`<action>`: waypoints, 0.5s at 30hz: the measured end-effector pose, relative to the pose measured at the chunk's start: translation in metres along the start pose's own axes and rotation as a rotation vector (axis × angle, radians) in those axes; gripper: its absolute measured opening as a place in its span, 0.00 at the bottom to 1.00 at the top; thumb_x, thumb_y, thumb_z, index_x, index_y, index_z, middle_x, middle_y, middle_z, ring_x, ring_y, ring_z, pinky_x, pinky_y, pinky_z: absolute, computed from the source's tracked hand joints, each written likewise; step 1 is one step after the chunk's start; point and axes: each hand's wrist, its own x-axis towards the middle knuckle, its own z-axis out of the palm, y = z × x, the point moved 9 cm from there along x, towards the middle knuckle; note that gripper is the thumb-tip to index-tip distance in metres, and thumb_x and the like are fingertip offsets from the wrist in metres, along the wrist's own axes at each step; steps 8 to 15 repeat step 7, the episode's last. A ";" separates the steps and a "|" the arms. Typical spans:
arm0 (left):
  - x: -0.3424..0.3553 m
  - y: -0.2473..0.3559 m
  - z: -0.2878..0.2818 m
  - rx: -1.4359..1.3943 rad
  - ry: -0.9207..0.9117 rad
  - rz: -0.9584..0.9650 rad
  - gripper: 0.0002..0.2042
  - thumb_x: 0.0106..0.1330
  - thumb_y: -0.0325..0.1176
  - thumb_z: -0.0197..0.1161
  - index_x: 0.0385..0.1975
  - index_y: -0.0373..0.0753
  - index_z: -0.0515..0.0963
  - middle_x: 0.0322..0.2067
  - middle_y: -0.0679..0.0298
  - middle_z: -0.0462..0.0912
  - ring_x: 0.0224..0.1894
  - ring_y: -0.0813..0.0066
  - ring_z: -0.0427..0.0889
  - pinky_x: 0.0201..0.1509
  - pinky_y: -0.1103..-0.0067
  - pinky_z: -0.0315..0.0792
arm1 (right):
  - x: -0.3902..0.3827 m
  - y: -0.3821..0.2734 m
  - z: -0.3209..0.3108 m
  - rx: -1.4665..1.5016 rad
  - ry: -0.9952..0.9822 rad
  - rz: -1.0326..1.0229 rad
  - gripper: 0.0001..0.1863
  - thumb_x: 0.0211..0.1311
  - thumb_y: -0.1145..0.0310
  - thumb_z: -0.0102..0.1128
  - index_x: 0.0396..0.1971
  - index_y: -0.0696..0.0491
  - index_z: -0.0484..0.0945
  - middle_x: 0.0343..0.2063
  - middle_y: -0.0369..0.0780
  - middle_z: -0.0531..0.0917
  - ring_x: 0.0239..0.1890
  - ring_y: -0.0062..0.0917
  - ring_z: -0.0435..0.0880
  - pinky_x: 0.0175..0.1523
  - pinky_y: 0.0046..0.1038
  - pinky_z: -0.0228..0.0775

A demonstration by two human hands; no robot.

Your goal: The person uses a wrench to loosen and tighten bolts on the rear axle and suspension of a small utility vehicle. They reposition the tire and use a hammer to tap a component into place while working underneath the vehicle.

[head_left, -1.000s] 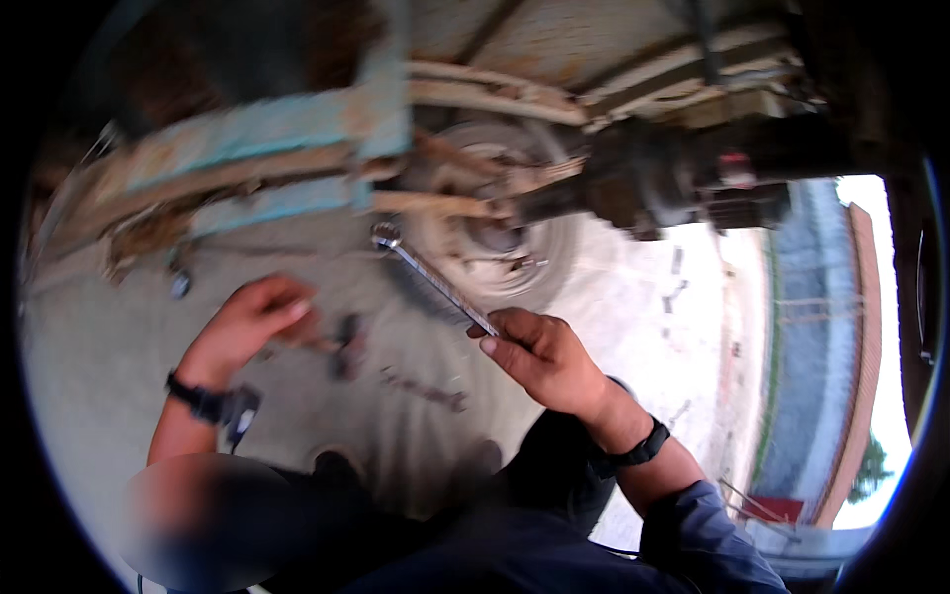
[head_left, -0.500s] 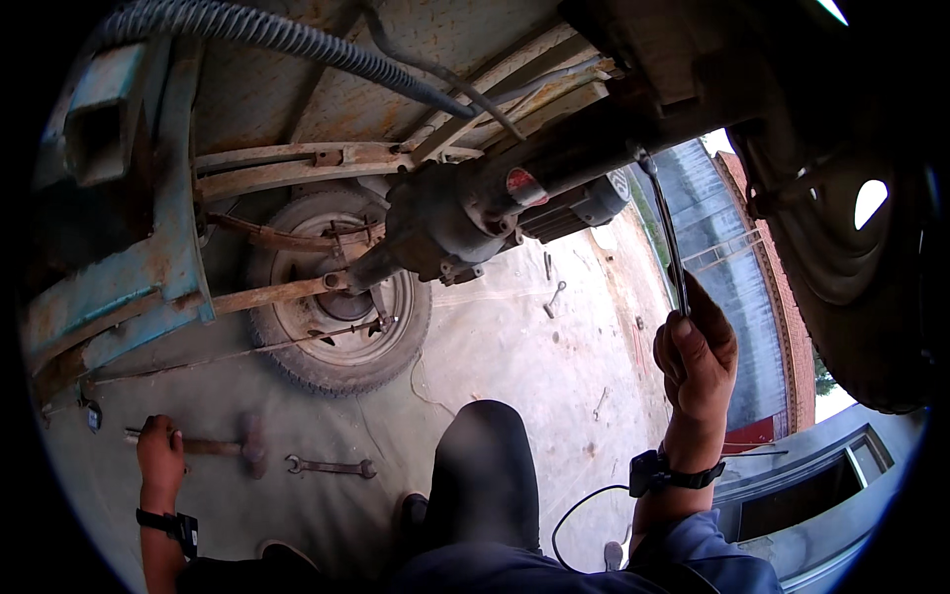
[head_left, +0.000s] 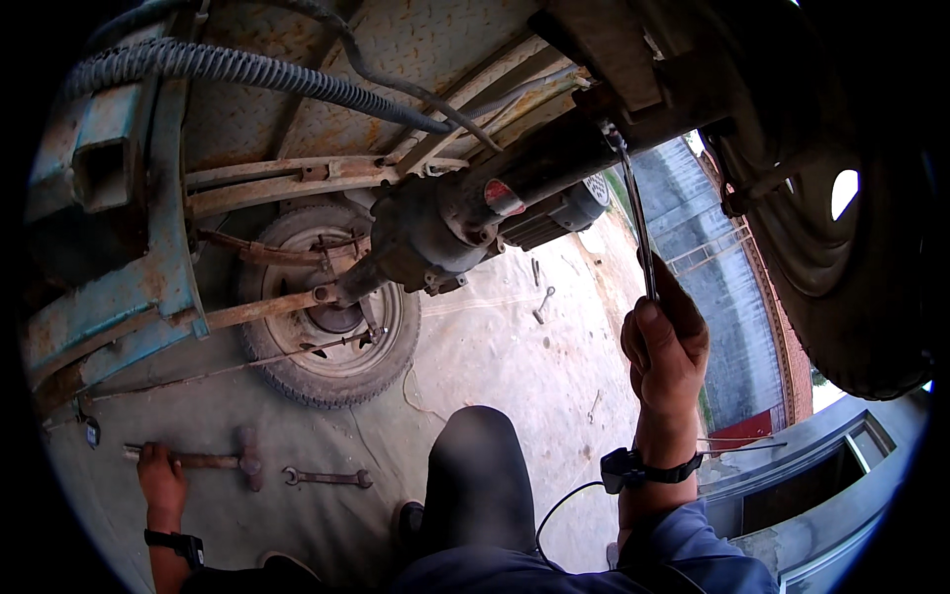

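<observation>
My right hand is raised at the right, its fingers wrapped round a long, shiny metal wrench. The wrench's upper end meets the underside of the dark axle tube, where a small fitting is hard to make out. Down at the lower left, my left hand closes round the handle of a hammer near its end. The hammer's rusty head points right, close to a double open-ended spanner lying on the ground sheet.
Overhead is a rusty vehicle underside, with a blue frame, corrugated hose, gear housing and motor. One wheel stands at left; a dark wheel looms at right. Small tools lie farther off.
The whole view has shifted slightly, moving the axle and my right hand leftward in the picture. My right hand keeps the wrench at the axle; my left stays on the hammer handle.
</observation>
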 end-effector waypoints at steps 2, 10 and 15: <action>0.000 -0.001 -0.001 0.007 0.013 0.000 0.11 0.51 0.21 0.64 0.33 0.33 0.72 0.38 0.48 0.74 0.44 0.47 0.75 0.49 0.60 0.70 | 0.000 0.002 -0.002 -0.046 -0.007 -0.018 0.30 0.66 0.71 0.56 0.64 0.67 0.61 0.19 0.30 0.69 0.16 0.09 0.61 0.21 0.13 0.51; -0.002 -0.004 0.003 -0.004 0.039 0.012 0.11 0.49 0.21 0.64 0.33 0.33 0.72 0.38 0.49 0.73 0.44 0.46 0.74 0.49 0.59 0.70 | 0.001 0.001 0.001 -0.146 -0.037 -0.052 0.30 0.65 0.72 0.56 0.64 0.68 0.61 0.20 0.30 0.71 0.17 0.09 0.62 0.23 0.14 0.52; -0.002 -0.004 0.003 -0.004 0.039 0.012 0.11 0.49 0.21 0.64 0.33 0.33 0.72 0.38 0.49 0.73 0.44 0.46 0.74 0.49 0.59 0.70 | 0.001 0.001 0.001 -0.146 -0.037 -0.052 0.30 0.65 0.72 0.56 0.64 0.68 0.61 0.20 0.30 0.71 0.17 0.09 0.62 0.23 0.14 0.52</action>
